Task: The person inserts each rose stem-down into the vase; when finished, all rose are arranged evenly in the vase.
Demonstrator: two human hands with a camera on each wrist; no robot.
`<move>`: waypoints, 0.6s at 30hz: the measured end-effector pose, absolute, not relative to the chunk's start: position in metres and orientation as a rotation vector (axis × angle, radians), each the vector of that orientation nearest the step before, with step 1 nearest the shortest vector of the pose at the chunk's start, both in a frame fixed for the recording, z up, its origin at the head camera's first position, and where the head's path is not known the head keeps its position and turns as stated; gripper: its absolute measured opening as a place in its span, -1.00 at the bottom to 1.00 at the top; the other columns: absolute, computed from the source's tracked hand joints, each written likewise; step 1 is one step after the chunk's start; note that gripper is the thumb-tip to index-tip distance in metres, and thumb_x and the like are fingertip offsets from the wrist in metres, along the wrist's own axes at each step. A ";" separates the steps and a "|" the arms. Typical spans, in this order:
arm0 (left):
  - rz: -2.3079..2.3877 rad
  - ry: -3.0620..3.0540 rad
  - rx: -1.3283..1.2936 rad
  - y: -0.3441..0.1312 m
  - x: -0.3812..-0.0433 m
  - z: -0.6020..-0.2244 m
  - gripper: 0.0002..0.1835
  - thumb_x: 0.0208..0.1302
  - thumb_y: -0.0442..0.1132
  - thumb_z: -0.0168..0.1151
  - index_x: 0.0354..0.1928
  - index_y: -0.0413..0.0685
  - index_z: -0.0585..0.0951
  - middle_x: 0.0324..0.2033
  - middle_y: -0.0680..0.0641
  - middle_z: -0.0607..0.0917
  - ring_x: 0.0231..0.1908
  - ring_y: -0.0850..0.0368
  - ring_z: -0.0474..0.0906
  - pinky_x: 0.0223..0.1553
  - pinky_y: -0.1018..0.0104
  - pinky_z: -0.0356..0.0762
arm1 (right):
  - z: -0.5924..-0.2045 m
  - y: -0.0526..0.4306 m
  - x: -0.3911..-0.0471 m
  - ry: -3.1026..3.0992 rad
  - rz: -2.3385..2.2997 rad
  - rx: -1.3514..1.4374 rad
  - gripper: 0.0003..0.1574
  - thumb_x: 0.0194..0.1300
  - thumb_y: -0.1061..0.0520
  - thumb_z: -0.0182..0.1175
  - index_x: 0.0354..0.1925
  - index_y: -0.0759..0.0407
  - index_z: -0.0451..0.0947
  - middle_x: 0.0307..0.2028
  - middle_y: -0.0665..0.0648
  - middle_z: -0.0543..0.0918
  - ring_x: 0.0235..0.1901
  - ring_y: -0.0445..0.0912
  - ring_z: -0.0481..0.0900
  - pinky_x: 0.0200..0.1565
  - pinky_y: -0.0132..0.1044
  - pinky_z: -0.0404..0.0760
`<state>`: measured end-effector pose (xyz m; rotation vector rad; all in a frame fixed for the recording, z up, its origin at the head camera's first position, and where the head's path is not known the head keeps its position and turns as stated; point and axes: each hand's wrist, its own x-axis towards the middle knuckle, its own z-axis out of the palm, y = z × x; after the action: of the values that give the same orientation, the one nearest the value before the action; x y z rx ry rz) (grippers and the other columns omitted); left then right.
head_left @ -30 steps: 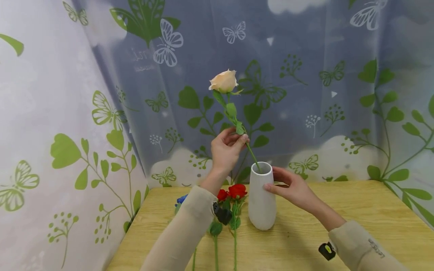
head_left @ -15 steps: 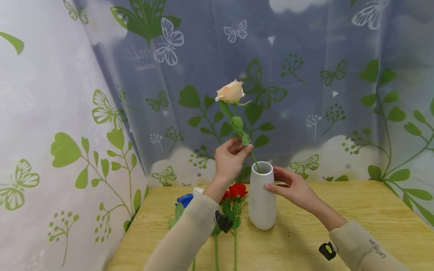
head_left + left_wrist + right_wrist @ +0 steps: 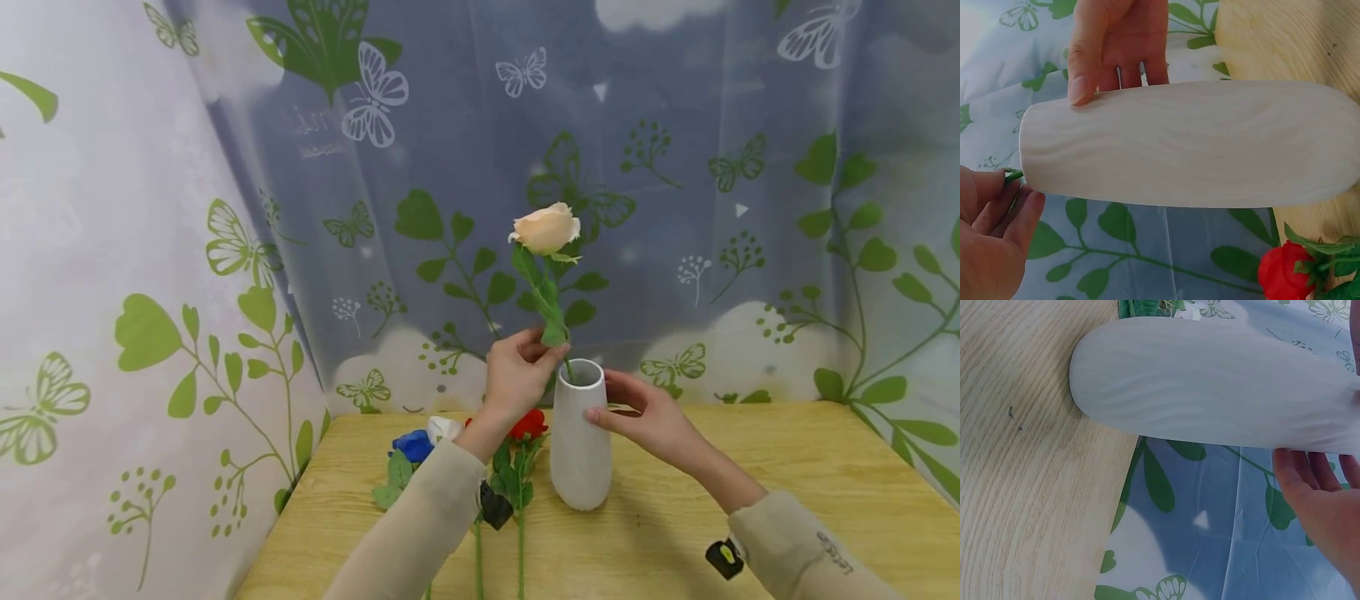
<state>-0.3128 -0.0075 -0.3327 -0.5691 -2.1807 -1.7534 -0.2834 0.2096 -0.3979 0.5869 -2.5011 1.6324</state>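
A pale peach rose (image 3: 546, 229) stands almost upright above a tall white vase (image 3: 581, 450), its lower stem inside the vase's mouth. My left hand (image 3: 521, 375) pinches the green stem just below the leaves, close over the rim. In the left wrist view, a short bit of stem (image 3: 1014, 176) shows between the left thumb and fingers at the vase's mouth. My right hand (image 3: 660, 417) holds the vase near its top from the right, thumb on the near side and fingers round the back. The vase stands upright on the wooden table (image 3: 712, 500).
Left of the vase lie a red rose (image 3: 529, 424), a blue rose (image 3: 412, 446) and a white rose (image 3: 444, 428), stems toward me and partly behind my left sleeve (image 3: 420, 525). A patterned curtain (image 3: 450, 125) hangs behind the table.
My left hand has moved down and right with the peach rose, which now stands straighter and deeper in the vase. The right hand and vase have stayed in place.
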 end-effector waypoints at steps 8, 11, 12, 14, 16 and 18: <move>-1.754 -2.181 -0.587 -0.009 -0.314 -0.336 -0.74 0.35 -0.25 0.48 0.03 -0.16 0.80 -0.13 -0.19 0.86 -0.05 -0.02 0.83 0.04 0.20 0.79 | -0.399 0.210 -0.284 -2.502 1.632 0.596 -0.15 0.44 -0.05 0.40 0.55 0.10 0.33 0.37 0.29 0.56 0.32 0.27 0.57 0.17 0.06 0.75; -1.769 -2.169 -0.594 -0.010 -0.315 -0.338 -0.77 0.34 -0.25 0.49 -0.02 -0.16 0.81 -0.15 -0.17 0.87 -0.09 0.02 0.84 -0.01 0.25 0.79 | -0.398 0.210 -0.284 -2.502 1.636 0.597 -0.15 0.44 -0.05 0.39 0.55 0.10 0.33 0.38 0.29 0.56 0.32 0.27 0.57 0.17 0.07 0.74; -1.778 -2.165 -0.594 -0.010 -0.316 -0.339 -0.78 0.33 -0.25 0.50 -0.03 -0.15 0.81 -0.16 -0.17 0.87 -0.10 0.02 0.84 -0.03 0.27 0.79 | -0.398 0.210 -0.284 -2.503 1.636 0.598 -0.15 0.44 -0.04 0.39 0.55 0.10 0.33 0.37 0.29 0.56 0.32 0.27 0.57 0.17 0.07 0.74; -1.795 -2.162 -0.586 -0.011 -0.316 -0.340 -0.78 0.32 -0.25 0.51 -0.04 -0.14 0.82 -0.17 -0.16 0.87 -0.12 0.04 0.84 -0.05 0.31 0.79 | -0.398 0.210 -0.284 -2.504 1.633 0.599 -0.15 0.45 -0.04 0.39 0.55 0.09 0.33 0.37 0.29 0.56 0.32 0.27 0.57 0.17 0.07 0.74; -1.814 -2.160 -0.575 -0.011 -0.316 -0.341 -0.78 0.32 -0.24 0.51 -0.04 -0.15 0.82 -0.17 -0.17 0.87 -0.12 0.02 0.84 -0.07 0.32 0.78 | -0.398 0.210 -0.284 -2.506 1.631 0.600 -0.15 0.45 -0.05 0.39 0.55 0.09 0.33 0.37 0.28 0.56 0.32 0.27 0.58 0.17 0.07 0.74; -1.831 -2.161 -0.567 -0.011 -0.315 -0.342 -0.77 0.32 -0.25 0.51 -0.04 -0.16 0.82 -0.16 -0.19 0.87 -0.10 -0.01 0.84 -0.04 0.28 0.79 | -0.398 0.210 -0.284 -2.506 1.630 0.600 -0.15 0.45 -0.05 0.39 0.55 0.10 0.33 0.37 0.28 0.56 0.32 0.27 0.58 0.17 0.07 0.75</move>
<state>-0.3145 -0.0112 -0.3421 -0.5665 -2.1610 -1.8313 -0.2836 0.2096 -0.3979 0.6000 -2.5056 1.6298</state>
